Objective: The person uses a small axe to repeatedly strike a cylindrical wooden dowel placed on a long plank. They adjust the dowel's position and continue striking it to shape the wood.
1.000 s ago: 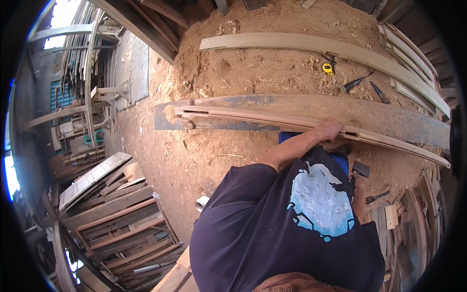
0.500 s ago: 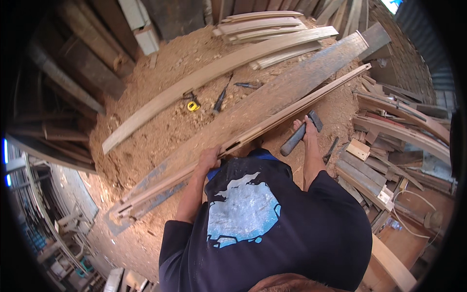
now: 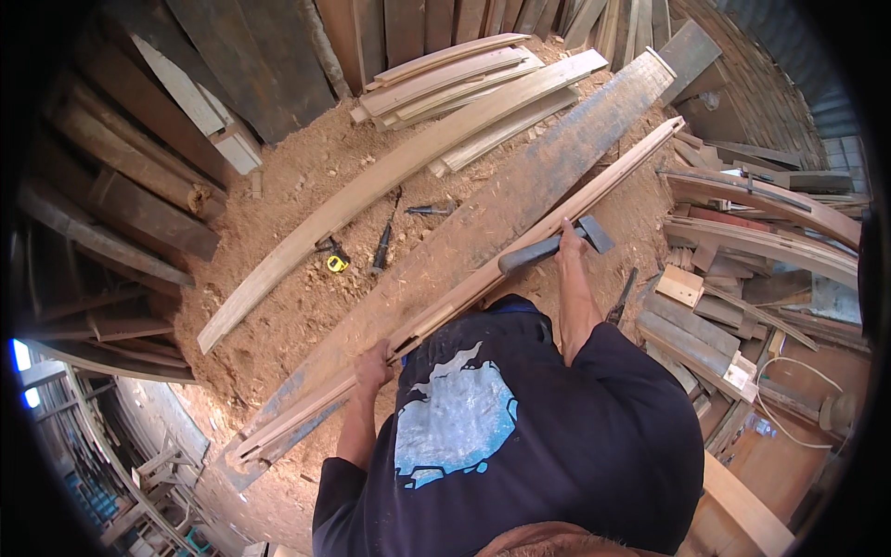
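Observation:
A long, narrow wooden rail (image 3: 608, 179) with slots cut in it lies along the near side of a broad, worn plank (image 3: 436, 265), running from lower left to upper right. My left hand (image 3: 374, 365) is closed around the rail beside a dark slot, close to my body. In my right hand (image 3: 573, 245) is a hammer (image 3: 529, 254), gripped close to its dark head, with its handle pointing left across the rail. The right fingertips are at the rail's near edge; whether they press on it I cannot tell.
Beyond the plank, a tape measure (image 3: 336, 263) and two dark-handled tools, one a chisel-like tool (image 3: 382, 245), lie on wood shavings. A curved board (image 3: 390, 186) and stacked strips (image 3: 450, 79) lie farther off. Offcuts (image 3: 691, 330) crowd the right; boards (image 3: 251, 56) lean at the back left.
My right hand has brought the hammer up and left, from beside the rail to across it. My left hand stays on the rail; the whole view has shifted a little.

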A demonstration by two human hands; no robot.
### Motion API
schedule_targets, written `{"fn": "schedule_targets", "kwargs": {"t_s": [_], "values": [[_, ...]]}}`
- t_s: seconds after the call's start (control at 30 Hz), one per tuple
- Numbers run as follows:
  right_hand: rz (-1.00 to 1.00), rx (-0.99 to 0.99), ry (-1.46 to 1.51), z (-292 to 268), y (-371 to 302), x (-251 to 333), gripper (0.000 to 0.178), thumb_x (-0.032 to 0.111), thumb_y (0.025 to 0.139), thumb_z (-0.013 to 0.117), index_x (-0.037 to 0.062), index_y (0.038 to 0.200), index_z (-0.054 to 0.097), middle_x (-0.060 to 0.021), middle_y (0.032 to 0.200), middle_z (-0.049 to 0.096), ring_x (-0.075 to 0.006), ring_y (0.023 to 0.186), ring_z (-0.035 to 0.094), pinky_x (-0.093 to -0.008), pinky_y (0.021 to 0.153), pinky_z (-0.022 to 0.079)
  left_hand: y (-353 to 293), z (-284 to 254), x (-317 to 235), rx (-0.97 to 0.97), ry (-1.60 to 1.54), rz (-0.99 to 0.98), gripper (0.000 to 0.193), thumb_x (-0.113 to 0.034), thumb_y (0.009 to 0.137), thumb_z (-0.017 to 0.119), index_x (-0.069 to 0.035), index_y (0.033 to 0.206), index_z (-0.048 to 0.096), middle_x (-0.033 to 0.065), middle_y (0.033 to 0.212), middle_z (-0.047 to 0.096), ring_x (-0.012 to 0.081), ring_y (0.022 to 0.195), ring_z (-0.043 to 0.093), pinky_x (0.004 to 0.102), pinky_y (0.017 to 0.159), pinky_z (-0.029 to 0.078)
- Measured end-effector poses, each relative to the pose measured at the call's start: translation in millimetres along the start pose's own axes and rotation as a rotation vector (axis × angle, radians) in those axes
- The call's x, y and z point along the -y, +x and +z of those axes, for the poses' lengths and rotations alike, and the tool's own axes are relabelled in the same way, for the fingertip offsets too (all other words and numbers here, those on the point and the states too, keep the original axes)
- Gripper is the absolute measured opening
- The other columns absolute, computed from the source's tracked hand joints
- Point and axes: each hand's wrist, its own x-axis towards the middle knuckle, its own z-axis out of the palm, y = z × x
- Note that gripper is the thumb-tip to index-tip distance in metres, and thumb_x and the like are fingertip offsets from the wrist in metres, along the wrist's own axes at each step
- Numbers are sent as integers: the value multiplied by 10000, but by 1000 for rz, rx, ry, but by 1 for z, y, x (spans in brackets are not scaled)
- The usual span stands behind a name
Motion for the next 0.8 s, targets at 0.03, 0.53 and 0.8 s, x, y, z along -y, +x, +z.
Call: {"fn": "schedule_targets", "kwargs": {"t_s": [0.03,0.53,0.8], "values": [[-18,20,-26,2,-11,8,663,228,781,867,-147,1221,541,-206,1158,658,-271,940,670,-440,820,568,-2,4,1,-61,-8,25,516,-113,717,727,-150,1213,590,170,1045,704,388,968,681,498,827,535],[-16,60,-151,-11,-12,29,176,67,722,775,-23,740,625,-83,708,633,-173,572,581,-346,527,495,-26,62,-19,-424,150,121,454,-176,887,594,-91,1333,579,147,1193,626,354,1122,610,473,932,497],[55,154,-75,-11,-22,36,228,100,761,808,-24,804,622,-100,758,642,-196,593,600,-365,536,518,-22,50,-19,-399,119,146,456,-174,881,630,-85,1325,583,148,1169,642,353,1124,606,474,939,489]]}}
